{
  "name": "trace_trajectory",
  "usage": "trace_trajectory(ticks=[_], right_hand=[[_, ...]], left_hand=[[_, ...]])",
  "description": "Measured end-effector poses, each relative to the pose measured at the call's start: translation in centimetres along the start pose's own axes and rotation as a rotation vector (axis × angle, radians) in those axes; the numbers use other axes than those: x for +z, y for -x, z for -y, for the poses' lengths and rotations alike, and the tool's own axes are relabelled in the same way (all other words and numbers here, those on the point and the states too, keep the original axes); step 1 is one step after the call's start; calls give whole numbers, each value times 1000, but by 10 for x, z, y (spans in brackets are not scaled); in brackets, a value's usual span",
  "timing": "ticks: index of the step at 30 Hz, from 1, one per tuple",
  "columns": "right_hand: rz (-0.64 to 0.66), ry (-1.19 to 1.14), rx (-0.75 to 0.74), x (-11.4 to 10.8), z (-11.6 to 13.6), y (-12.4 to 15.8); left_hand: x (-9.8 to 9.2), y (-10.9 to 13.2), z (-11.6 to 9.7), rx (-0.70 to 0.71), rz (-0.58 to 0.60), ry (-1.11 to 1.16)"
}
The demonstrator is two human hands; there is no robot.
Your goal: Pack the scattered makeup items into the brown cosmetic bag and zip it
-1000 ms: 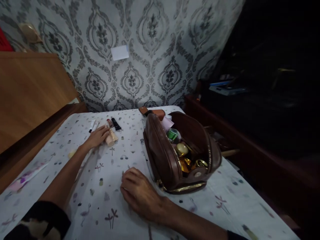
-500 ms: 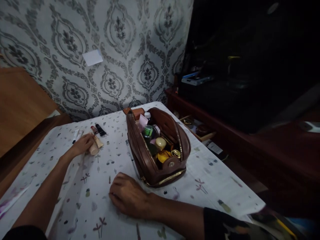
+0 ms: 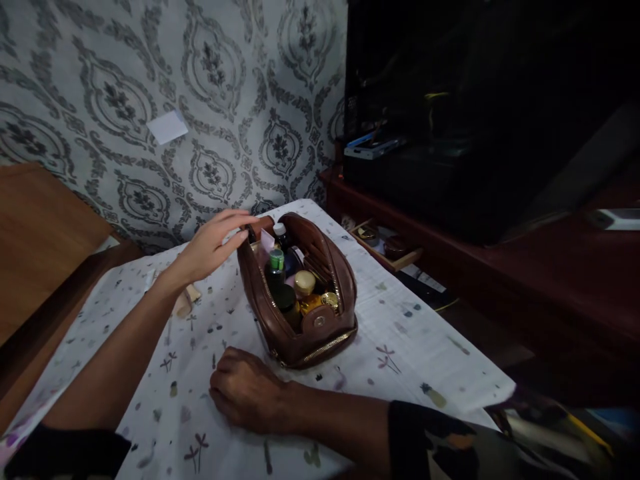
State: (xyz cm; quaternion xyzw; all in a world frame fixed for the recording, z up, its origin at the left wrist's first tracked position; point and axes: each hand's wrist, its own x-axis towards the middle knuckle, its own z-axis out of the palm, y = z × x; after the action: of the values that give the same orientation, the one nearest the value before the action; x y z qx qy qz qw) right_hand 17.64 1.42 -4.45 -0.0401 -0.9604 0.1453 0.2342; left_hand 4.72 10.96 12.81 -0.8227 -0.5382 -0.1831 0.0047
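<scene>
An open brown leather toiletry bag (image 3: 320,330) stands on the patterned tablecloth (image 3: 410,333), packed with small bottles and jars, among them a green-capped bottle (image 3: 275,265). My left hand (image 3: 213,245) hovers open at the bag's far left rim, fingers stretched toward it, holding nothing. My right hand (image 3: 247,390) rests knuckles-up on the cloth just in front of the bag, fingers curled under; whether anything is in them is hidden. A beige tube (image 3: 184,303) lies on the cloth behind my left forearm.
Patterned wallpaper with a white note (image 3: 167,127) is behind the table. A wooden board (image 3: 40,233) stands at the left. To the right is a dark wooden unit with an open drawer (image 3: 385,243) of small items.
My left hand has let go of the beige tube on the cloth and moved right, up to the bag's rim. The view has swung to the right. My right hand stays put.
</scene>
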Motion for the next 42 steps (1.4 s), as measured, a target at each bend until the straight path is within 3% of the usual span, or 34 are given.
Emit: trace_trajectory(ticks=[2, 5, 10, 14, 16, 18, 20, 22, 24, 27, 42], right_hand=[[-9, 6, -3, 0, -1, 0], [-20, 28, -18, -3, -1, 1], [-89, 71, -115, -28, 10, 9], [-433, 101, -226, -81, 17, 27], [-620, 67, -157, -117, 10, 35], [-778, 31, 35, -151, -3, 39], [-720, 68, 271, -180, -21, 35], [-504, 82, 451, -199, -40, 24], [-303, 74, 569, -209, -55, 11], [-148, 64, 659, -212, -71, -6], [-110, 155, 738, -205, -98, -31]], left_hand=[[-3, -21, -14, 112, 142, -64], [-4, -42, -18, 180, 331, -176], [-9, -51, -13, 154, 380, -212], [-16, -55, -9, 198, 408, -144], [-18, -58, -6, 202, 429, -122], [-19, -59, -2, 184, 436, -109], [-18, -58, 2, 160, 425, -104], [-17, -55, 4, 145, 389, -106], [-15, -51, 5, 146, 349, -108], [-14, -46, 5, 143, 315, -104], [2, -46, -6, 69, 294, -150]])
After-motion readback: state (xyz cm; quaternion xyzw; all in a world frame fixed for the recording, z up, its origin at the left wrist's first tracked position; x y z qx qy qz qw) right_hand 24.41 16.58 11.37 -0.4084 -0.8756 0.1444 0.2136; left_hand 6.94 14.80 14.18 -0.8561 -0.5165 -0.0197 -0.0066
